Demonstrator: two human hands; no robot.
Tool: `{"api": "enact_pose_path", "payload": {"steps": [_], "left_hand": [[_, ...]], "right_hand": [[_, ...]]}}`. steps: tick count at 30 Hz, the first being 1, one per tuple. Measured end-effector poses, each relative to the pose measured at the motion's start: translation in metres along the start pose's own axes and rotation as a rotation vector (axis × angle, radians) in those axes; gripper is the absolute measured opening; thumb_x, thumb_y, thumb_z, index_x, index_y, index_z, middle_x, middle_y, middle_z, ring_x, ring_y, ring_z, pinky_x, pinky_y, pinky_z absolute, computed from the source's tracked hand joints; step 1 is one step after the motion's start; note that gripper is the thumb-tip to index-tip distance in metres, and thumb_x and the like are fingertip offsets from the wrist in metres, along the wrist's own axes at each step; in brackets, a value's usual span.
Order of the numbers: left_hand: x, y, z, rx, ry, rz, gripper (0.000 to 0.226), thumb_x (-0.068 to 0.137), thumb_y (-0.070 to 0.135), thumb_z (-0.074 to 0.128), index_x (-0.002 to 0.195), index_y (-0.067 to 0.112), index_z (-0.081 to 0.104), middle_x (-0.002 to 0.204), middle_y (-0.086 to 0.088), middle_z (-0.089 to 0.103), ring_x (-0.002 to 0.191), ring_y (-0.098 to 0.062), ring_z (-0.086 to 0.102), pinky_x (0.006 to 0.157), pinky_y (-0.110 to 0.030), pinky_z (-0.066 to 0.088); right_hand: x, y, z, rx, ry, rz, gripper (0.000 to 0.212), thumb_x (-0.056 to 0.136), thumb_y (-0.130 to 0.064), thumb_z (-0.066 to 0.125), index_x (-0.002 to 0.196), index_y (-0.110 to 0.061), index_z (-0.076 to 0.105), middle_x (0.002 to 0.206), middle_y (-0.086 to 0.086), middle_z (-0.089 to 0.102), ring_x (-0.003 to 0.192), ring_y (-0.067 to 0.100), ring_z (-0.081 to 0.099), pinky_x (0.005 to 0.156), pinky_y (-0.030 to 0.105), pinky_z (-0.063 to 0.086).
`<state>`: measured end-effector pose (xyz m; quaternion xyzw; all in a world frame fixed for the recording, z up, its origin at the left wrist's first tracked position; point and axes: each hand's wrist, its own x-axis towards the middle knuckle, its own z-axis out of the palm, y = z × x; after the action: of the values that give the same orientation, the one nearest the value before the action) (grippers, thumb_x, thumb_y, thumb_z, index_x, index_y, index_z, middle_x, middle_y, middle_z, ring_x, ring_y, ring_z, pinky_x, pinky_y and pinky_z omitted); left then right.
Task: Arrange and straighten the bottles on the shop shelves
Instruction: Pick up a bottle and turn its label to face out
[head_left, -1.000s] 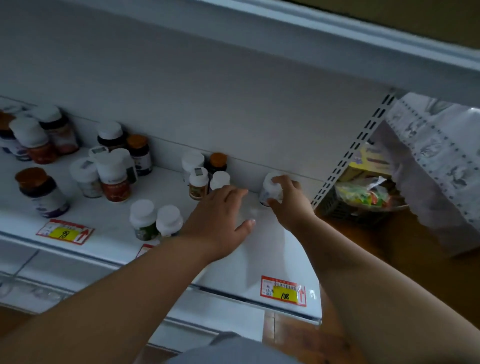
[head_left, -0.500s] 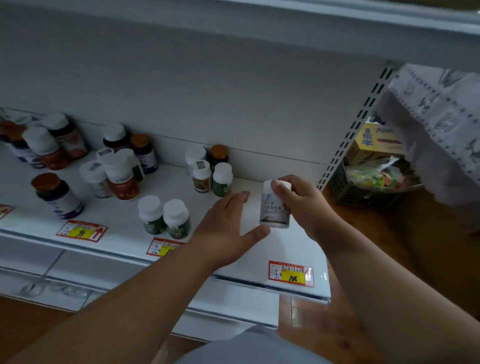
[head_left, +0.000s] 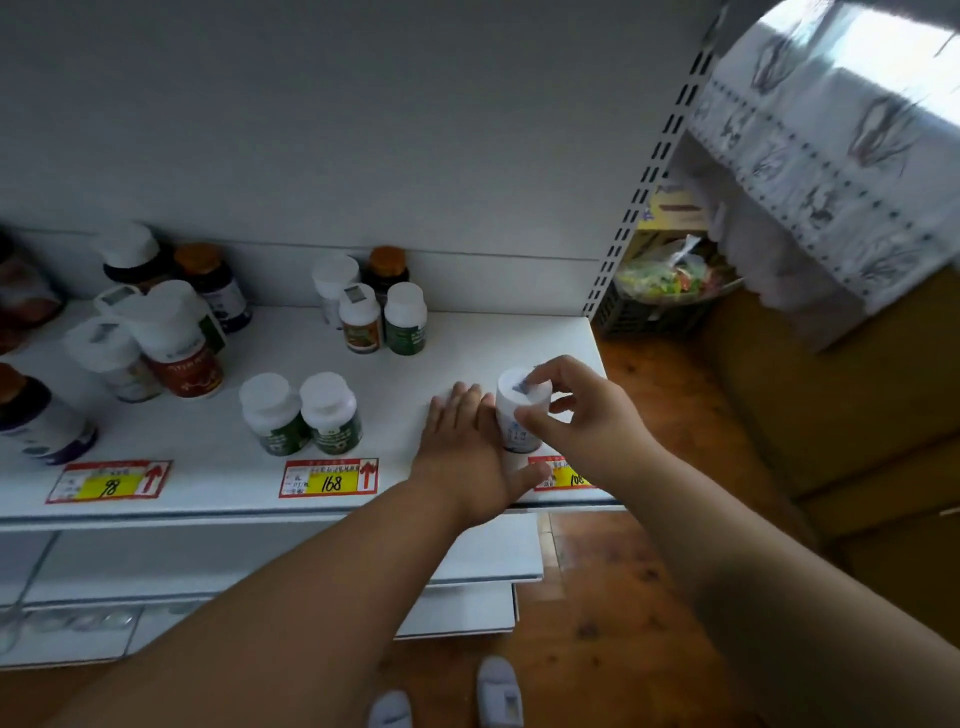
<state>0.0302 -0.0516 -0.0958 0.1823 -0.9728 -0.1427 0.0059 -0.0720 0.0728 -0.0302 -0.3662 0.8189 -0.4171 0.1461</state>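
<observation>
- White shop shelf (head_left: 395, 358) with a grey back panel fills the head view; wooden floor shows below and to the right.
- Near the shelf's front right corner a small white bottle (head_left: 517, 415) stands upright, just behind a red-and-yellow price tag (head_left: 563, 475) that is partly hidden by the hands.
- Right hand (head_left: 582, 415) grips this bottle from the right — fingers (head_left: 543, 371) curled over the cap, thumb pressed on the label side.
- Left hand (head_left: 467, 452) lies flat on the shelf, fingers straight and close together, its edge touching the bottle's left side.
- Two green-labelled bottles (head_left: 301, 413) with white caps stand side by side, touching, left of the hands, behind the tag marked 168 (head_left: 328, 478).
- Further back, a cluster of four small bottles (head_left: 374, 306) stands against the back panel.
- More bottles (head_left: 156, 332) crowd the left end, behind the tag marked 98 (head_left: 110, 480).
- Beyond the slotted upright (head_left: 649, 176) at right — a basket (head_left: 660, 296) holding packaged goods, under a patterned cloth (head_left: 841, 171).
</observation>
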Motion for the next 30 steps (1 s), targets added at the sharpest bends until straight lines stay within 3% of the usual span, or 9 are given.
{"api": "enact_pose_path", "payload": {"steps": [7,9,13,17,21,23,27,30], "left_hand": [[0.003,-0.001,0.012,-0.018,0.061,-0.066,0.112,0.069,0.090,0.014,0.151,0.014,0.007,0.160,-0.010,0.007,0.147,-0.024,-0.003,0.119,-0.042,-0.003],[0.002,0.001,0.012,-0.004,0.062,-0.071,0.114,0.068,0.090,0.013,0.152,0.013,0.008,0.160,-0.011,0.007,0.148,-0.024,-0.004,0.120,-0.041,-0.003],[0.001,0.004,0.007,-0.009,0.020,-0.087,0.113,0.067,0.089,0.015,0.152,0.015,0.008,0.161,-0.009,0.004,0.148,-0.022,-0.006,0.119,-0.039,-0.004],[-0.005,0.008,-0.001,-0.042,0.000,-0.097,0.101,0.076,0.084,0.031,0.151,0.018,0.016,0.160,-0.010,0.010,0.148,-0.023,0.001,0.120,-0.042,0.004],[-0.016,0.010,-0.026,-0.077,0.027,-0.147,0.103,0.076,0.082,0.025,0.150,0.012,0.015,0.158,-0.011,0.014,0.145,-0.024,0.011,0.119,-0.039,0.009],[-0.023,0.004,-0.043,-0.094,0.118,-0.175,0.101,0.078,0.079,0.031,0.150,0.009,0.017,0.158,-0.011,0.017,0.144,-0.026,0.016,0.117,-0.037,0.013],[-0.037,-0.016,-0.079,-0.005,0.339,-0.103,0.081,0.087,0.060,0.050,0.146,0.007,0.032,0.146,-0.013,0.041,0.132,-0.030,0.039,0.109,-0.038,0.030],[-0.043,-0.042,-0.105,0.008,0.383,-0.087,0.073,0.088,0.053,0.054,0.143,0.009,0.037,0.139,-0.011,0.048,0.123,-0.030,0.047,0.104,-0.039,0.036]], "right_hand": [[-0.001,0.014,0.007,-0.015,-0.014,-0.063,0.040,0.074,-0.025,0.077,0.098,-0.040,0.049,0.109,-0.017,0.061,0.093,0.009,0.063,0.077,0.038,0.056],[0.000,0.018,0.007,-0.018,-0.025,-0.085,0.040,0.074,-0.026,0.077,0.098,-0.041,0.048,0.108,-0.017,0.060,0.092,0.008,0.062,0.075,0.033,0.056],[0.003,0.022,0.002,-0.068,-0.061,-0.129,0.043,0.073,-0.028,0.076,0.096,-0.045,0.044,0.106,-0.019,0.058,0.087,0.002,0.059,0.064,0.009,0.044],[0.004,0.022,0.000,-0.158,-0.099,-0.148,0.043,0.071,-0.042,0.072,0.100,-0.045,0.041,0.107,-0.014,0.055,0.089,0.013,0.055,0.069,0.022,0.046],[0.005,0.007,0.001,-0.180,-0.024,-0.223,0.043,0.077,-0.064,0.048,0.112,-0.040,0.043,0.115,-0.016,0.050,0.101,0.007,0.047,0.075,0.012,0.033],[0.016,-0.011,0.005,-0.186,-0.002,-0.278,0.038,0.083,-0.061,0.039,0.112,-0.037,0.046,0.116,-0.014,0.051,0.102,0.008,0.047,0.076,0.016,0.035],[0.052,-0.050,0.023,-0.209,0.038,-0.363,0.022,0.093,-0.039,0.045,0.111,-0.028,0.052,0.116,-0.006,0.053,0.100,0.015,0.054,0.078,0.030,0.048],[0.088,-0.075,0.044,-0.324,-0.029,-0.310,0.030,0.094,-0.028,0.048,0.123,-0.024,0.052,0.127,0.002,0.052,0.112,0.024,0.051,0.091,0.037,0.047]]}}
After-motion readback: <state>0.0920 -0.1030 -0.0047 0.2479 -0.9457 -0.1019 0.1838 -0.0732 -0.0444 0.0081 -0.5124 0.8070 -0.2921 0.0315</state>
